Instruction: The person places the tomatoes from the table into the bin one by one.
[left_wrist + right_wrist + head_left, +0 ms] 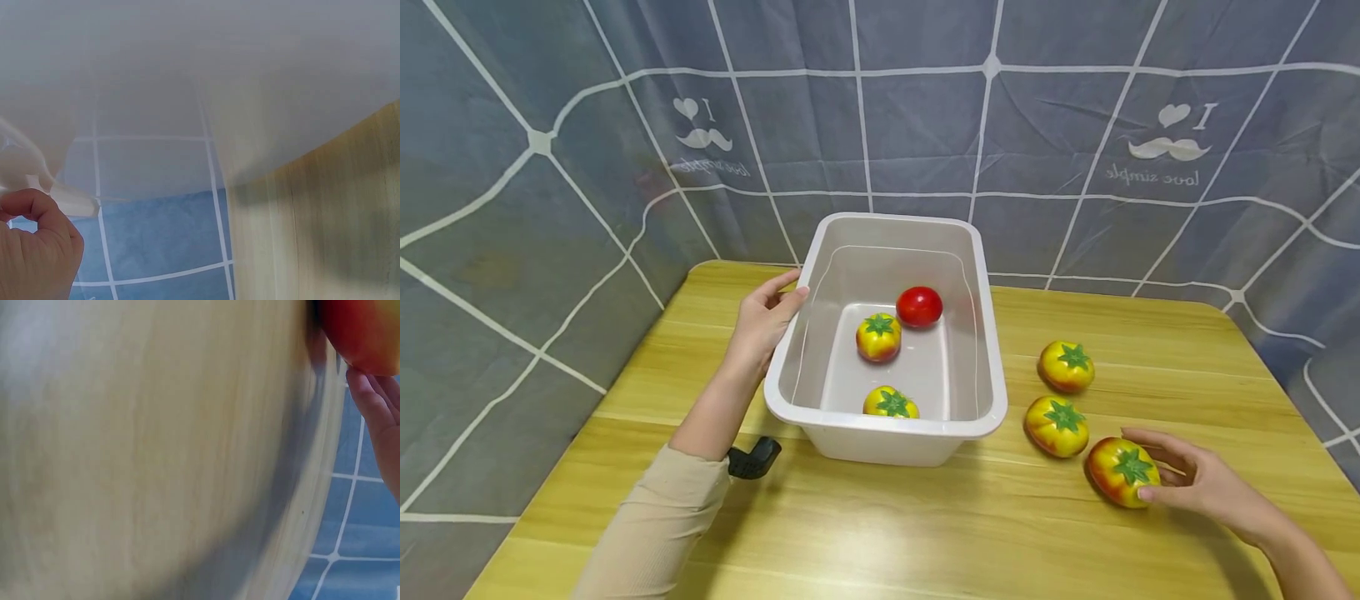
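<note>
My left hand (762, 321) grips the left rim of a pale grey plastic tub (887, 427), the thumb at the rim's edge. In the left wrist view the tub's wall (144, 75) fills the upper part, and the curled left hand (40, 244) holds its rim. Inside the tub lie a smooth red fruit (919, 307) and two yellow-red toy tomatoes, one mid-floor (878, 337) and one partly hidden by the front rim (891, 402). My right hand (1198, 483) holds another yellow-red toy tomato (1123, 472) between thumb and fingers, at the table's right.
Two more yellow-red toy tomatoes, a far one (1066, 367) and a nearer one (1057, 427), sit between the tub and my right hand. A wooden table (880, 533) bears everything. Behind it hangs a blue-grey checked curtain (925, 133).
</note>
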`<state>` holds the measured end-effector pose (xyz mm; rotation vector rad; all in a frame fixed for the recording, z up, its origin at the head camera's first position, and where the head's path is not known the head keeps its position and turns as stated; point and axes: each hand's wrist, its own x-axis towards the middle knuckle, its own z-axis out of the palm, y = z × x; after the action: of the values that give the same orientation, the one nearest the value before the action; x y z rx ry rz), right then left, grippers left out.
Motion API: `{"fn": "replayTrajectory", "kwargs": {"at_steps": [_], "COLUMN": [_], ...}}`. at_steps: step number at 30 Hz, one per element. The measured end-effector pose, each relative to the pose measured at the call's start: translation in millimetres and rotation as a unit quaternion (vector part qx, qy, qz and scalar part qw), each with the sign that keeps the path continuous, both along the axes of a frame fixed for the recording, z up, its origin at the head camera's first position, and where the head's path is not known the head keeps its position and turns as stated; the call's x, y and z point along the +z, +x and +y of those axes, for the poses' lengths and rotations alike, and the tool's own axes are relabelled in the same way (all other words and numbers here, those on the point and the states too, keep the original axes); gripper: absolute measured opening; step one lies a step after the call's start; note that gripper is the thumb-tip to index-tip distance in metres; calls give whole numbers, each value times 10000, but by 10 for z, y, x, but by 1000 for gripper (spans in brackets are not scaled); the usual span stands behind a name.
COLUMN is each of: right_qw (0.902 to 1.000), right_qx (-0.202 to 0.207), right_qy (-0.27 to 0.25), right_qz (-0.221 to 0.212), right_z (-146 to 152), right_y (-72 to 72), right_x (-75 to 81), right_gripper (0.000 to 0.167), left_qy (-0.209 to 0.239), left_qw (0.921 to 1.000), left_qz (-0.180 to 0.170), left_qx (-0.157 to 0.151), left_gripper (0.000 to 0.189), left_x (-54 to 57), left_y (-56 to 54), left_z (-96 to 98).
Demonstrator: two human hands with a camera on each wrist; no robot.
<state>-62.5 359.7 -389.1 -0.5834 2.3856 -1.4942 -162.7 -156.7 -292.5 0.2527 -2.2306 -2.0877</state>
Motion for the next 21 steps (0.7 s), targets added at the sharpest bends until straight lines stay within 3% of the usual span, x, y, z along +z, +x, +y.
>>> {"fn": "replayTrajectory", "kwargs": {"at_steps": [6, 11, 21], "right_qw": [9994, 9999, 9994], "right_qx": [117, 33, -96], "right_qy": [-235, 14, 213], "right_qz": [-242, -163, -237], "right_z": [-22, -11, 8], "right_y": [9, -13, -204], "right_x": [-24, 5, 285], "right_gripper": [60, 58, 57], "left_qy": [0, 29, 0], "left_qw": [10000, 10000, 10000], "left_qz": [15, -18, 48], "left_qx": [-5, 3, -29], "left_gripper": [46, 45, 46], "left_x": [-1, -20, -11], "left_y": [-10, -14, -5], "left_z": [17, 15, 2]}}
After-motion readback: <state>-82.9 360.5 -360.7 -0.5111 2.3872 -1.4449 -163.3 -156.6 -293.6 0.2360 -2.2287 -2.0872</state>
